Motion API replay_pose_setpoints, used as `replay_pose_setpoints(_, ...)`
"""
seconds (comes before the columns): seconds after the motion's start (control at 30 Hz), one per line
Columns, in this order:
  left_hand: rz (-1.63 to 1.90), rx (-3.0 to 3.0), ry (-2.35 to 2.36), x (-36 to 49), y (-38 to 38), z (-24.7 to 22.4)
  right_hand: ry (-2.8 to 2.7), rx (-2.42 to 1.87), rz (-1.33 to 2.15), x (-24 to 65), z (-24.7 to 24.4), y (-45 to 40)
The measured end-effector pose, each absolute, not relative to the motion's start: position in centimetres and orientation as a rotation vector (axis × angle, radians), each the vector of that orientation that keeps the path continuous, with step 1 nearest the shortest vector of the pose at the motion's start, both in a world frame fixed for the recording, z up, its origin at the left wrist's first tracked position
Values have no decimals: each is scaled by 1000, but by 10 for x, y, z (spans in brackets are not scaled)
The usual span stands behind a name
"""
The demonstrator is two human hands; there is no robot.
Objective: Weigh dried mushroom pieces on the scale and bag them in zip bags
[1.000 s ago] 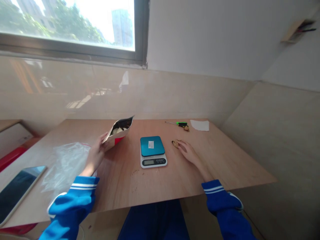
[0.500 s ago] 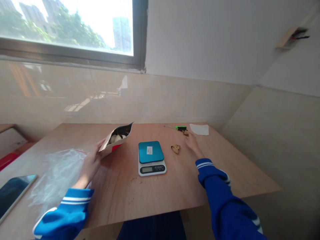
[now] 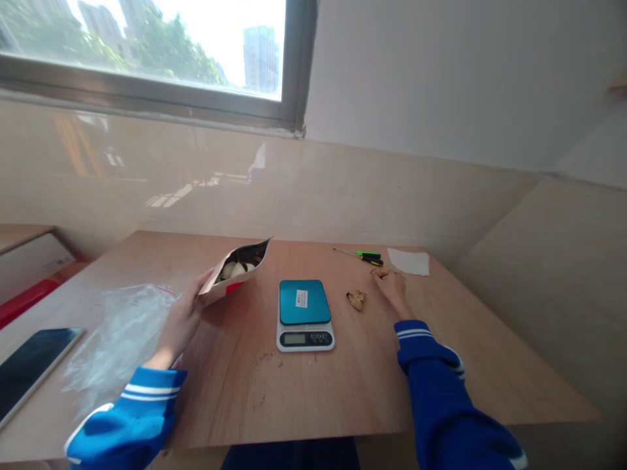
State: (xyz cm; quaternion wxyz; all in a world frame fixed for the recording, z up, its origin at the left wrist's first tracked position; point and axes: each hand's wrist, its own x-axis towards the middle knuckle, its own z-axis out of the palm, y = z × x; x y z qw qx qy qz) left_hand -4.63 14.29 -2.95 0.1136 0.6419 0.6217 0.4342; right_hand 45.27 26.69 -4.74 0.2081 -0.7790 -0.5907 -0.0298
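Note:
My left hand [image 3: 182,320] grips the near edge of an open paper pouch [image 3: 223,290]. The pouch has a dark lining and a red patch, and pale rounded pieces, like dried mushrooms, show in its mouth. On the right, my right hand [image 3: 390,286] is low over the table with its fingers pinched on a small brown dried mushroom piece [image 3: 375,271], mostly hidden by the fingers. Another brown dried mushroom piece [image 3: 356,300] lies between that hand and a digital kitchen scale [image 3: 304,303]. Nothing sits on the scale's blue plate.
Two screwdrivers [image 3: 365,256] and a white sheet of paper [image 3: 410,262] lie at the back right. On the left are a crumpled clear plastic bag [image 3: 117,336] and a phone-like dark slab [image 3: 32,365]. Dark crumbs dot the wood tabletop [image 3: 313,391] before the scale.
My view has shifted, so most things sit farther right. My right hand has come down toward the table, and the brown piece in its fingers is now mostly covered. The left hand still holds the pouch.

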Motion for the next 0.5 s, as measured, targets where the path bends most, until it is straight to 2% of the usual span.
replay_pose_setpoints(0.17,1288,1875,1849,-46,145,-30,-1745,-2126,-65,437,-58,195)
replay_pose_setpoints(0.27,1306,1883,1817,-45,145,-28,-1722,-1872,-83,404,-56,150)
replay_pose_setpoints(0.4,1305,1904,1751,-43,143,-26,-2005,-1433,315,343,-45,105)
replay_pose_setpoints(0.5,1293,1905,1728,-43,141,-26,-2129,-1379,336,312,-44,92)
